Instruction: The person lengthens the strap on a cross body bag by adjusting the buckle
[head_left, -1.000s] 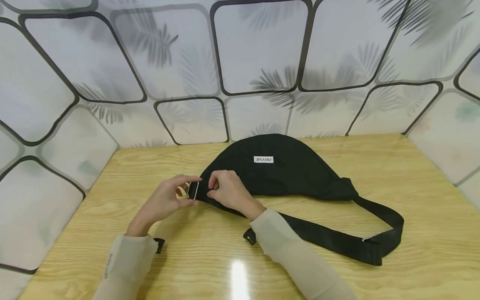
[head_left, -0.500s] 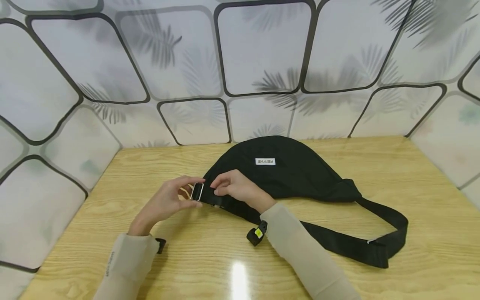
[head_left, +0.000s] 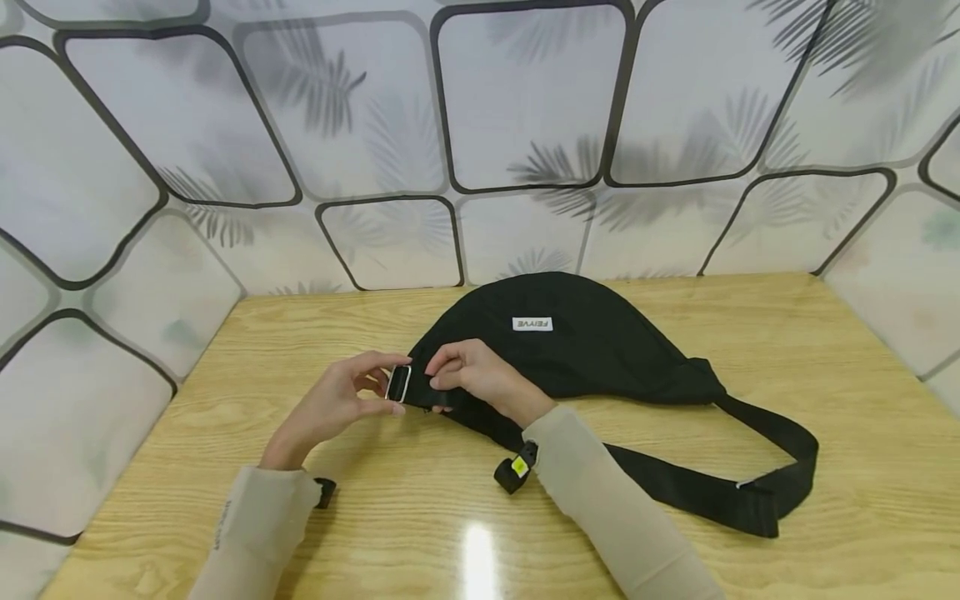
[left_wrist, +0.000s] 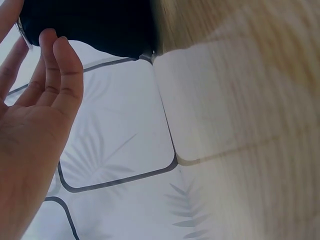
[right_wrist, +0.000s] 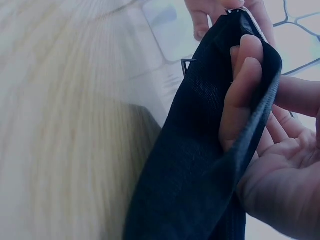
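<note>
A black waist bag (head_left: 577, 350) with a white label lies on the table in the head view. My left hand (head_left: 333, 400) holds the metal strap buckle (head_left: 398, 383) at the bag's left end, thumb below and fingers above. Just right of it, my right hand (head_left: 487, 379) grips the black strap (right_wrist: 200, 130). In the right wrist view, fingers of the right hand (right_wrist: 285, 155) pass behind a fold of that strap, the thumb on the near side. The left wrist view shows the left hand (left_wrist: 45, 100) beside dark fabric, the buckle mostly cut off.
The bag's long strap (head_left: 675, 483) loops out to the right and back under the right forearm. A wood-grain table (head_left: 390, 525) bears it all, with a patterned cloth wall (head_left: 525, 100) behind. Small black devices (head_left: 513, 471) sit at the wrists.
The right hand has moved slightly right and its wrist has turned, so a yellow patch on the wrist device shows. The left hand, still on the buckle, has shifted slightly right.
</note>
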